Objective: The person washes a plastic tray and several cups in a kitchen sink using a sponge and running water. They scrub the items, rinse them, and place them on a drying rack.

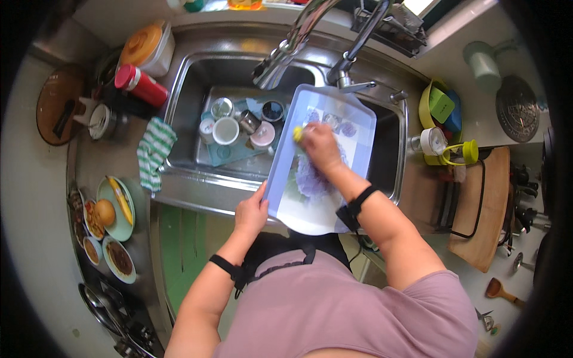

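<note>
A lilac serving tray [280,168] with a printed flower pattern lies tilted across the double steel sink, over its divider. My left hand [251,208] grips the tray's near left edge, thumb along the rim. On the tray's printed face my right hand [320,145] presses a yellow sponge [297,134], mostly hidden by the fingers. Left of the tray, the sink basin [188,147] holds several cups, among them a white mug [225,131], a pink mug [262,135] and a metal cup [250,121].
The pull-down faucet [271,74] hangs over the left basin; its lever [358,86] is close above the tray. A striped cloth [156,152] drapes by the sink's left rim, near a red flask [141,85]. Plates of food, including a green plate [112,197], stand left. A wooden board [481,208] stands right.
</note>
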`<state>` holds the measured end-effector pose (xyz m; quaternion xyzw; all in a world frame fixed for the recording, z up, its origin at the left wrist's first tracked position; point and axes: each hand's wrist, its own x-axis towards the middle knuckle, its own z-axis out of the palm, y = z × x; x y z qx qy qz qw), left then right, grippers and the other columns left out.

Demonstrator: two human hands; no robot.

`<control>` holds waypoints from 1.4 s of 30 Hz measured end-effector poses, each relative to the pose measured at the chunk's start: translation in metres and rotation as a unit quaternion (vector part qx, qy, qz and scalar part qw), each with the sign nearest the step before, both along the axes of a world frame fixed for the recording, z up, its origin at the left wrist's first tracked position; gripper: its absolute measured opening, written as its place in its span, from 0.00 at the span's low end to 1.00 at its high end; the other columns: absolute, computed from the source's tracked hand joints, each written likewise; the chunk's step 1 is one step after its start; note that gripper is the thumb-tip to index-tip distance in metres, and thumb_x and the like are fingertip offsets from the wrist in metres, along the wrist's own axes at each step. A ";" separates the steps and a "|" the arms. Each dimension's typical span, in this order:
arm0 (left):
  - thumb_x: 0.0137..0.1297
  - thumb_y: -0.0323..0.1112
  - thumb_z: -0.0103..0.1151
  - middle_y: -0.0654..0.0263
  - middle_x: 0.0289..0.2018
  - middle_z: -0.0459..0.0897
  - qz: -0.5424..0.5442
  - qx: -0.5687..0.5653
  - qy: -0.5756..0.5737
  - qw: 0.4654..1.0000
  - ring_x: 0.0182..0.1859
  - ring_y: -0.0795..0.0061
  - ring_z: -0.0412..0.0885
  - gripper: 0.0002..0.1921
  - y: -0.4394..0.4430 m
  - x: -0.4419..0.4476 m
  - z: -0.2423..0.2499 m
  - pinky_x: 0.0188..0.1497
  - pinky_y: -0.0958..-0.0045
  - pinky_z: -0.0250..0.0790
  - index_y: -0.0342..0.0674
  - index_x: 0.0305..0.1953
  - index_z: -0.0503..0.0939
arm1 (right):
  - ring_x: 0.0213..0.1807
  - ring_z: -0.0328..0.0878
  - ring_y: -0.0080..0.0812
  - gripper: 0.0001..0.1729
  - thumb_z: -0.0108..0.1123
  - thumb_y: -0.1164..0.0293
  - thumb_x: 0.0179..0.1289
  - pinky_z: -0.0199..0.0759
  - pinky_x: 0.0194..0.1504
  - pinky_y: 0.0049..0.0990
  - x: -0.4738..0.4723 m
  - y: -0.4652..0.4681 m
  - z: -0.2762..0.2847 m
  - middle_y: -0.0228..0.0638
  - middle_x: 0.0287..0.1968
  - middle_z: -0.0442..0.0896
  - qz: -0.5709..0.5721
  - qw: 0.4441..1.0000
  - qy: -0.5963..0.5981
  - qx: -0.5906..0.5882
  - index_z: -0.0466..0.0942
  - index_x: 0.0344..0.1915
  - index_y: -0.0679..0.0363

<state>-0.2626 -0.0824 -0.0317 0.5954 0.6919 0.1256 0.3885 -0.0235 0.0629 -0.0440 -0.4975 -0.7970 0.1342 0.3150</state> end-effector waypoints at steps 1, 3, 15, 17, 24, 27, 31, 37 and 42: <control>0.64 0.35 0.59 0.49 0.34 0.85 -0.002 0.006 0.002 1.000 0.38 0.45 0.83 0.30 -0.002 0.000 -0.001 0.42 0.50 0.75 0.67 0.67 0.71 | 0.49 0.73 0.47 0.03 0.64 0.70 0.55 0.70 0.49 0.42 0.012 0.023 -0.003 0.40 0.45 0.81 -0.127 0.990 -0.038 0.046 0.81 0.31 0.55; 0.64 0.35 0.59 0.49 0.33 0.85 -0.005 0.006 0.017 1.000 0.37 0.45 0.83 0.30 -0.003 0.001 -0.003 0.42 0.50 0.75 0.66 0.68 0.70 | 0.52 0.73 0.49 0.08 0.63 0.67 0.60 0.69 0.54 0.43 0.026 0.046 -0.009 0.41 0.53 0.79 -0.358 0.924 -0.128 0.050 0.84 0.40 0.53; 0.66 0.36 0.57 0.49 0.31 0.85 -0.026 0.025 0.068 0.997 0.35 0.44 0.83 0.29 -0.004 0.003 -0.005 0.39 0.48 0.75 0.66 0.68 0.69 | 0.57 0.71 0.41 0.20 0.51 0.65 0.69 0.62 0.59 0.41 0.054 0.044 -0.006 0.34 0.56 0.77 -0.293 0.920 -0.218 -0.141 0.79 0.58 0.43; 0.67 0.36 0.56 0.48 0.30 0.84 -0.025 0.015 0.063 0.998 0.35 0.44 0.83 0.25 -0.001 0.002 -0.009 0.41 0.48 0.75 0.63 0.65 0.74 | 0.57 0.71 0.43 0.19 0.53 0.66 0.67 0.64 0.58 0.42 0.058 0.020 -0.003 0.35 0.55 0.77 -0.347 0.909 -0.191 -0.125 0.81 0.57 0.43; 0.68 0.40 0.55 0.49 0.29 0.85 0.003 -0.004 0.061 0.998 0.35 0.44 0.84 0.15 0.008 -0.008 -0.007 0.41 0.48 0.75 0.56 0.55 0.81 | 0.57 0.71 0.48 0.16 0.58 0.68 0.64 0.69 0.53 0.46 0.084 -0.051 0.004 0.44 0.55 0.75 -0.181 0.945 -0.205 -0.178 0.83 0.50 0.48; 0.70 0.44 0.53 0.52 0.29 0.85 0.028 0.089 0.122 0.988 0.35 0.43 0.83 0.11 0.031 -0.021 -0.004 0.39 0.46 0.73 0.51 0.47 0.81 | 0.64 0.64 0.55 0.13 0.60 0.68 0.59 0.56 0.65 0.53 0.141 -0.046 0.008 0.50 0.66 0.66 -0.321 0.910 -0.241 -0.100 0.82 0.44 0.46; 0.70 0.42 0.54 0.52 0.32 0.85 0.059 0.172 0.131 0.975 0.37 0.44 0.83 0.11 0.088 -0.048 -0.009 0.38 0.49 0.73 0.49 0.50 0.78 | 0.54 0.76 0.62 0.19 0.64 0.68 0.58 0.72 0.54 0.46 0.164 -0.026 -0.005 0.52 0.53 0.80 -0.209 0.940 0.000 -0.269 0.73 0.50 0.48; 0.72 0.33 0.57 0.61 0.60 0.75 0.332 -0.120 -0.407 0.842 0.58 0.64 0.76 0.23 0.084 -0.072 -0.023 0.58 0.58 0.71 0.41 0.64 0.64 | 0.44 0.80 0.64 0.20 0.56 0.71 0.63 0.71 0.45 0.56 0.126 -0.034 -0.025 0.54 0.41 0.84 -0.235 0.940 -0.007 -0.247 0.65 0.54 0.47; 0.64 0.27 0.53 0.55 0.56 0.78 0.299 -0.180 -0.551 0.758 0.58 0.53 0.78 0.26 0.062 -0.092 -0.015 0.64 0.52 0.70 0.33 0.64 0.66 | 0.44 0.80 0.65 0.26 0.60 0.64 0.66 0.72 0.45 0.55 0.108 -0.058 -0.026 0.56 0.41 0.84 -0.261 0.923 -0.004 -0.283 0.60 0.60 0.46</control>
